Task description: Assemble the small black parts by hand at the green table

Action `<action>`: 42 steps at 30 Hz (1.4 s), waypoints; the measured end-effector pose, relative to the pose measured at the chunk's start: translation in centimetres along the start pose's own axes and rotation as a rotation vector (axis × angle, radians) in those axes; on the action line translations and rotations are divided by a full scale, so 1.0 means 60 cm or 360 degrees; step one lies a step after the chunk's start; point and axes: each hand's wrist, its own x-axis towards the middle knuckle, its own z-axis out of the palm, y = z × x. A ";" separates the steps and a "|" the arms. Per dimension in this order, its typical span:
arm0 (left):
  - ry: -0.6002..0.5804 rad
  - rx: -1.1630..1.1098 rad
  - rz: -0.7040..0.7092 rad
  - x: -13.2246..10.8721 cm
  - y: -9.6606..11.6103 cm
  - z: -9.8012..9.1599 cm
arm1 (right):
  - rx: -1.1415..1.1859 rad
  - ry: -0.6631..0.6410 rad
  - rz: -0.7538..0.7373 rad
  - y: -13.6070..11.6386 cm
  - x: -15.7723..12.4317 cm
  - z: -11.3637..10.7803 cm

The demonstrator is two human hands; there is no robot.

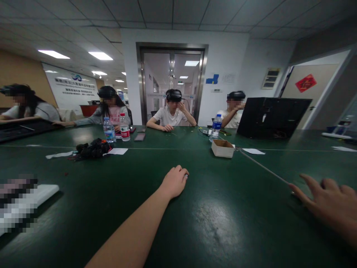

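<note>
My left hand point(175, 181) rests on the green table point(134, 223) in the middle, its fingers curled down and closed. A small pale, shiny bit shows at its fingertips; I cannot make out what it is. At the right edge my right hand point(331, 204) is open, its fingers spread low over the table. A long thin grey strand, like a cord or rod point(263, 166), runs from beside a small open cardboard box point(223, 149) to the tip of my right thumb. Whether the thumb touches it I cannot tell.
Across the table sit several people with headsets. Water bottles point(109, 130), a bundle of black items point(93, 149), and papers point(253, 151) lie along the far part. A large black box-like case point(273, 117) stands at right; a white, partly blurred object point(47, 193) lies at left.
</note>
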 end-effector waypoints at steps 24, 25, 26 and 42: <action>0.0849 -0.1825 -0.0454 0.041 -0.026 0.035 | 0.2376 -0.0706 -0.0025 -0.572 0.057 -0.023; 0.0835 -0.1841 -0.0436 0.041 -0.031 0.035 | 0.2330 -0.0685 -0.0056 -0.566 0.058 -0.023; 0.0824 -0.1865 -0.0452 0.041 -0.038 0.033 | 0.2286 -0.0672 -0.0080 -0.560 0.060 -0.024; 0.0499 -0.1633 -0.0416 0.022 -0.090 0.007 | 0.2126 -0.0450 -0.0154 -0.556 0.066 -0.008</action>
